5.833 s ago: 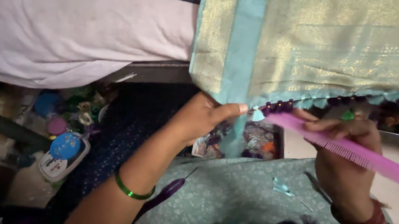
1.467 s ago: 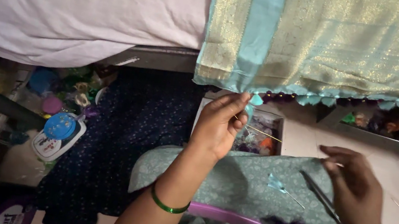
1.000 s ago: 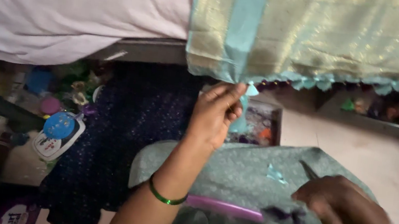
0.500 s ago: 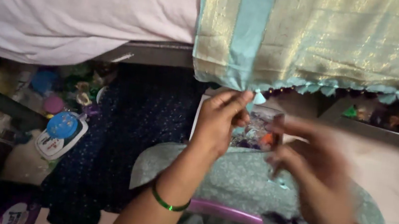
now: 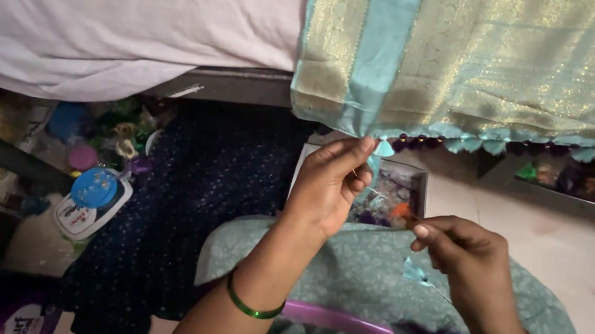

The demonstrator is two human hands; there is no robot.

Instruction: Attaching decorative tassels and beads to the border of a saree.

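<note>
A gold and light-blue woven cloth hangs over the bed's edge, with a row of small blue tassels along its lower hem. My left hand pinches that hem at its left corner, next to a blue tassel. My right hand is just below and to the right, its fingertips closed on a thin needle or hook; a fine thread runs from it toward my left hand. A pink comb lies across my lap on green patterned fabric.
A small tray of beads and threads sits on the floor under the hem. A dark blue cloth lies left of it. Clutter and a blue-lidded container are under the bed. White bedding covers the mattress.
The pink comb went from my right hand to my lap. My right hand reached down to the right, then rose again toward the hem with a thin tool. My left hand stayed at the hem.
</note>
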